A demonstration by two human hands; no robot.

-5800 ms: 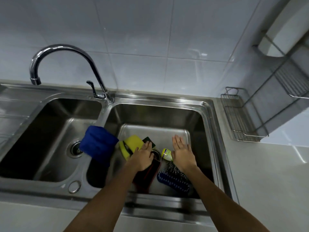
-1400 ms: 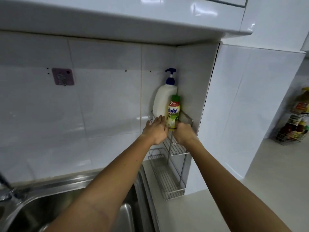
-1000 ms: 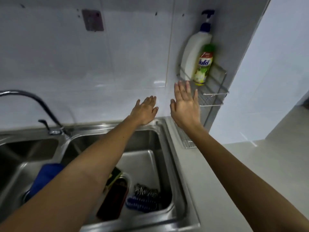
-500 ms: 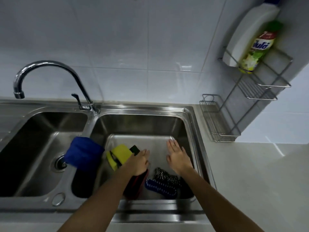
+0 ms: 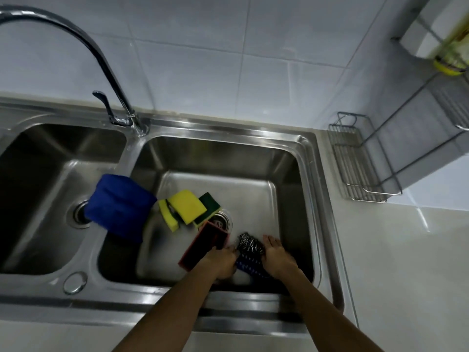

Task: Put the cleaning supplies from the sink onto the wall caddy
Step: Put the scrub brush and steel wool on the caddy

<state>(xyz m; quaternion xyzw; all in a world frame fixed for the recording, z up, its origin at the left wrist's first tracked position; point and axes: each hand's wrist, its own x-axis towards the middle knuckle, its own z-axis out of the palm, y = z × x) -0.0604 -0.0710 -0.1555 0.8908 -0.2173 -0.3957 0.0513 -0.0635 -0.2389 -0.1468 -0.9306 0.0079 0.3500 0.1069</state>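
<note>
Two bare forearms enter from bottom edge of frame, one at bottom centre, other at bottom right. No sleeves, cuffs or gloves visible on either. Left hand point(image 5: 221, 263) bare; no ring, watch or band seen. Right hand point(image 5: 278, 257) likewise bare, fingers point(image 5: 269, 240) uncovered. Wrists plain, no markings. Motion blur softens hand outlines; nail detail not discernible.
</note>
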